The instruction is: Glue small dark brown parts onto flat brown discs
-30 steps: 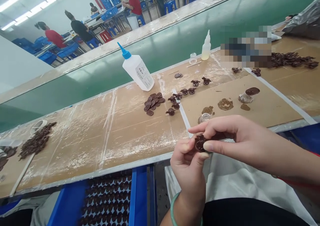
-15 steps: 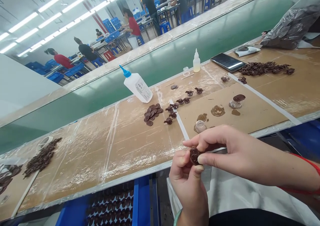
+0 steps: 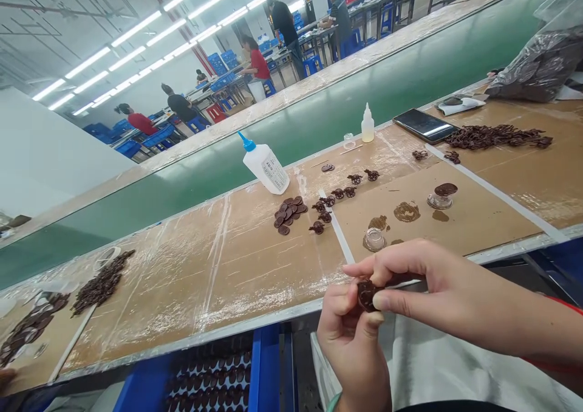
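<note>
My left hand pinches a small dark brown disc with raised shapes on its face, just in front of the table edge. From the right, my right hand grips the same piece between thumb and fingers. Part of the disc is hidden behind the fingertips. On the table beyond lie a pile of plain brown discs and several small brown wheeled figures. Closer to my hands, a clear glass jar stands by wet brown smears on the board.
A white bottle with a blue nozzle, a small dropper bottle and a phone are along the far side. Brown parts are heaped right, others left. A blue crate of discs sits below. People work in the background.
The view has shifted, so the table and both hands appear slightly lower and farther right. Both hands keep their hold on the disc, with little other movement.
</note>
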The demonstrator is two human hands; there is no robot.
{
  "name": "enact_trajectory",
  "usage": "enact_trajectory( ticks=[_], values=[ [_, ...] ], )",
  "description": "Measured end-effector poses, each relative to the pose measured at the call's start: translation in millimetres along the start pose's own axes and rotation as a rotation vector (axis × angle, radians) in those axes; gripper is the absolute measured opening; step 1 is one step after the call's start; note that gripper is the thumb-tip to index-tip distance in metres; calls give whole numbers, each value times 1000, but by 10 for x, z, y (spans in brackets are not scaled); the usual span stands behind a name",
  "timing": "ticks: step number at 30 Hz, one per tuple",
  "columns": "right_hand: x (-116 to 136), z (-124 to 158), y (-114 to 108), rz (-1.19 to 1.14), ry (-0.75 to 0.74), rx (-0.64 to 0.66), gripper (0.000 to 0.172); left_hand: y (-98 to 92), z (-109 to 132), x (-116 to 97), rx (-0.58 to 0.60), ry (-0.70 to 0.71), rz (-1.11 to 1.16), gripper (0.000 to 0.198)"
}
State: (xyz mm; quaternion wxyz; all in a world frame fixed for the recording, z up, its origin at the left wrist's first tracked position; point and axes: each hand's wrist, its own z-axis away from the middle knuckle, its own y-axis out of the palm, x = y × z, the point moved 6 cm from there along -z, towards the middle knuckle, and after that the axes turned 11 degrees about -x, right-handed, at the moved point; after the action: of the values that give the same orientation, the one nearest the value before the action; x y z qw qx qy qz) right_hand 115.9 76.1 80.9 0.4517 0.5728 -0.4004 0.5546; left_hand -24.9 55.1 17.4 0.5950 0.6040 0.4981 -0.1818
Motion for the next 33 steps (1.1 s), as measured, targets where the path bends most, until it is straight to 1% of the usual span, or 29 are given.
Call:
enact_trajectory(
  ticks=[9, 14, 18, 25, 33],
  values=[
    [-7, 7, -3, 24, -27, -39, 27, 4, -5, -9, -7, 13, 21, 21],
    [24, 9, 15, -32, -25, -25, 30, 12, 5, -20, 9, 27, -3, 21],
    [25, 21, 22, -49, -12, -18, 30, 2, 8, -23, -9, 27, -14, 22],
    [4, 31, 4, -24, -13, -26, 33, 4, 8, -28, -7, 47, -28, 21],
    [-17, 45, -4, -13, -19, -39, 31, -22, 33, 13, -21, 51, -66, 23]
  ],
)
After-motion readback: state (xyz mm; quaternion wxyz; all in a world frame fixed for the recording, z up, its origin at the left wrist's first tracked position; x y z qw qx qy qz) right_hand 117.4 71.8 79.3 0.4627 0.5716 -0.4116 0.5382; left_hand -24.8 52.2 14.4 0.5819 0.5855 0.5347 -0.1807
